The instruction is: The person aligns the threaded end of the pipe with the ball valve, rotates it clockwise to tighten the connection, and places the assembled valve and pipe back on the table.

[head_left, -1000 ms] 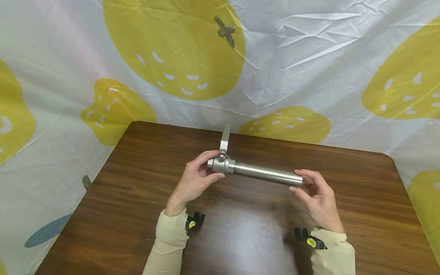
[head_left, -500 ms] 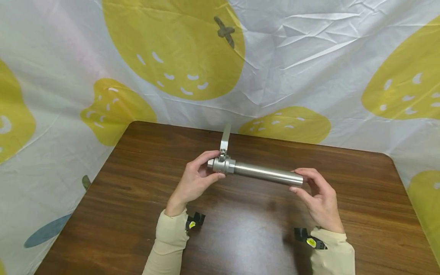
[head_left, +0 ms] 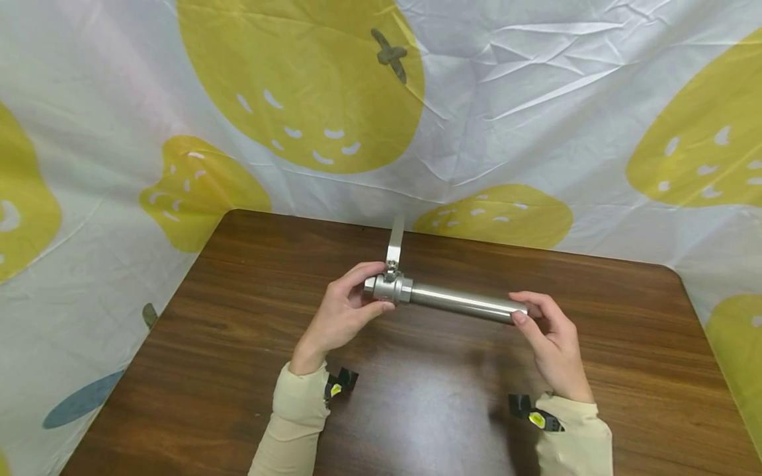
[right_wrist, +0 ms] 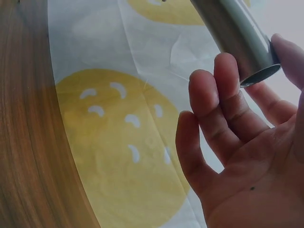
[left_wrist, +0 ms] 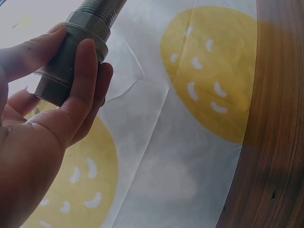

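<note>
Steel spans the centre of the head view, where a smooth pipe [head_left: 464,302] runs from a lever-handled valve [head_left: 389,289] toward lower right, held between two bare hands above a brown wooden table [head_left: 208,330]. Its long axis crosses the frame from hand to hand, dipping slightly at the right, nearly in line with the valve body, while the flat lever [head_left: 395,244] stands across that line, pointing to the top of the frame. At centre left, the left hand [head_left: 342,320] grips the valve, thumb on the near side and fingers curled over the far side, and is the nearer of the two to the joint. At centre right, the right hand [head_left: 556,347] pinches the pipe's far end, thumb opposite fingertips, with the little finger standing free of the metal in the right wrist view. At the top of the left wrist view, screw threads [left_wrist: 97,9] show between the valve's hex collar [left_wrist: 88,23] and the pipe; how deep they sit inside the collar cannot be judged from this angle. Behind hangs a white cloth [head_left: 506,99] printed with yellow fruit.
</note>
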`<action>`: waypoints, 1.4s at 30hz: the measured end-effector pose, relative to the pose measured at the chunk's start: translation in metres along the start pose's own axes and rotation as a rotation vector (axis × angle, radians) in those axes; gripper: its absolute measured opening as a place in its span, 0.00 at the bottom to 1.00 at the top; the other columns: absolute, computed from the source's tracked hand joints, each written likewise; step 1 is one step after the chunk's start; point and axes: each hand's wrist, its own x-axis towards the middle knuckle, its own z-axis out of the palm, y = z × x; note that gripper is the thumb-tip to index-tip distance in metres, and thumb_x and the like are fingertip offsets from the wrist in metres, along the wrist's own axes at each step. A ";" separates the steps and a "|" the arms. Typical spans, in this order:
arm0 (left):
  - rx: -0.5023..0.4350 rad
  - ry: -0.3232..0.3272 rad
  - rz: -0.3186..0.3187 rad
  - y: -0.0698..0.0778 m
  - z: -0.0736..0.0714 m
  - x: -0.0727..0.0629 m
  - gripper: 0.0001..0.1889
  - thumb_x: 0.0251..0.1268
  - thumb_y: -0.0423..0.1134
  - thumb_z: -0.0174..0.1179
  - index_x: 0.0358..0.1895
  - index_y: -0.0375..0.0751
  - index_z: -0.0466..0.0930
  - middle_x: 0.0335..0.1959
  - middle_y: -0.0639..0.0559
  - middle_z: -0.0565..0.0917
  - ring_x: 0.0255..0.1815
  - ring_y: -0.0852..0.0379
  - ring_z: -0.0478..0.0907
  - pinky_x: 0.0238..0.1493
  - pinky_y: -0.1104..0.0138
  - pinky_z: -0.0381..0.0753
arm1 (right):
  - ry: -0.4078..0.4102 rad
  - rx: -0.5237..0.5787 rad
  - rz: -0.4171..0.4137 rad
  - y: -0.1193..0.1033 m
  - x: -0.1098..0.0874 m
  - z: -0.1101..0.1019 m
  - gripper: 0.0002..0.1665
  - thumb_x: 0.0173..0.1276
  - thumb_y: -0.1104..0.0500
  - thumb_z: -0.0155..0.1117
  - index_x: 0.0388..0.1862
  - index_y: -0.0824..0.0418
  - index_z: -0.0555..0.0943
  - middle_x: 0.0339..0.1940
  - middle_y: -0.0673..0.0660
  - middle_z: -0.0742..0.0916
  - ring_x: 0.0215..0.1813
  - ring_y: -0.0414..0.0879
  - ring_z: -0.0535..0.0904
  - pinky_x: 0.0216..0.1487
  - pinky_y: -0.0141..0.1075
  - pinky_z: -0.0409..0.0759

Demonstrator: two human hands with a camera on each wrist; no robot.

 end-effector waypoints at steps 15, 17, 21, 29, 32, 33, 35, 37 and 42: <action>0.011 0.024 0.001 -0.002 -0.002 0.001 0.29 0.51 0.17 0.65 0.60 0.27 0.71 0.56 0.34 0.74 0.48 0.59 0.75 0.46 0.74 0.81 | -0.004 -0.017 -0.046 0.001 0.000 0.001 0.33 0.54 0.80 0.66 0.60 0.73 0.71 0.45 0.42 0.85 0.45 0.32 0.80 0.46 0.20 0.77; 0.014 0.023 0.004 -0.001 -0.002 0.001 0.30 0.51 0.17 0.65 0.60 0.27 0.71 0.56 0.34 0.73 0.48 0.59 0.75 0.46 0.74 0.81 | -0.004 -0.038 -0.060 0.001 0.000 0.001 0.35 0.52 0.82 0.66 0.61 0.73 0.71 0.47 0.42 0.85 0.46 0.32 0.79 0.49 0.20 0.76; 0.012 0.022 0.007 0.000 -0.003 0.000 0.29 0.51 0.18 0.65 0.60 0.27 0.71 0.56 0.34 0.74 0.48 0.59 0.75 0.46 0.74 0.81 | -0.008 -0.081 -0.081 0.001 -0.001 0.001 0.34 0.51 0.84 0.65 0.60 0.73 0.72 0.48 0.39 0.84 0.46 0.31 0.79 0.48 0.20 0.77; 0.002 0.019 -0.004 0.003 -0.004 -0.001 0.29 0.51 0.18 0.65 0.60 0.28 0.71 0.56 0.34 0.74 0.46 0.58 0.76 0.44 0.74 0.81 | -0.010 -0.119 -0.112 0.000 -0.004 0.001 0.32 0.51 0.84 0.65 0.57 0.74 0.74 0.54 0.39 0.82 0.50 0.30 0.79 0.51 0.19 0.76; 0.005 0.020 -0.006 0.002 -0.005 -0.001 0.29 0.51 0.18 0.65 0.60 0.28 0.71 0.56 0.33 0.74 0.46 0.58 0.76 0.44 0.74 0.81 | -0.009 -0.131 -0.116 0.001 -0.004 0.002 0.32 0.51 0.83 0.66 0.57 0.73 0.74 0.55 0.40 0.82 0.50 0.30 0.79 0.52 0.19 0.76; 0.004 0.020 -0.007 0.002 -0.005 -0.001 0.29 0.51 0.18 0.65 0.60 0.28 0.71 0.56 0.33 0.74 0.46 0.58 0.76 0.44 0.74 0.81 | -0.007 -0.140 -0.119 0.001 -0.004 0.002 0.32 0.50 0.83 0.66 0.56 0.73 0.74 0.55 0.40 0.82 0.50 0.30 0.79 0.52 0.19 0.75; 0.004 0.019 -0.005 0.002 -0.005 -0.001 0.29 0.52 0.18 0.65 0.60 0.27 0.71 0.56 0.33 0.73 0.46 0.59 0.75 0.44 0.74 0.81 | -0.002 -0.149 -0.120 0.002 -0.004 0.002 0.32 0.50 0.83 0.66 0.56 0.72 0.75 0.55 0.40 0.82 0.50 0.30 0.78 0.52 0.19 0.75; 0.005 0.017 -0.002 0.003 -0.005 -0.001 0.28 0.53 0.19 0.65 0.60 0.27 0.70 0.56 0.33 0.73 0.47 0.59 0.75 0.44 0.74 0.81 | 0.001 -0.155 -0.119 0.003 -0.004 0.002 0.31 0.50 0.83 0.66 0.56 0.72 0.75 0.55 0.40 0.82 0.51 0.30 0.78 0.53 0.19 0.75; 0.009 0.013 -0.006 0.002 -0.005 -0.001 0.29 0.53 0.19 0.65 0.61 0.28 0.71 0.56 0.34 0.73 0.47 0.58 0.75 0.44 0.75 0.80 | 0.002 -0.103 -0.153 0.005 -0.001 0.003 0.31 0.48 0.85 0.66 0.53 0.74 0.76 0.53 0.48 0.82 0.53 0.35 0.76 0.55 0.22 0.74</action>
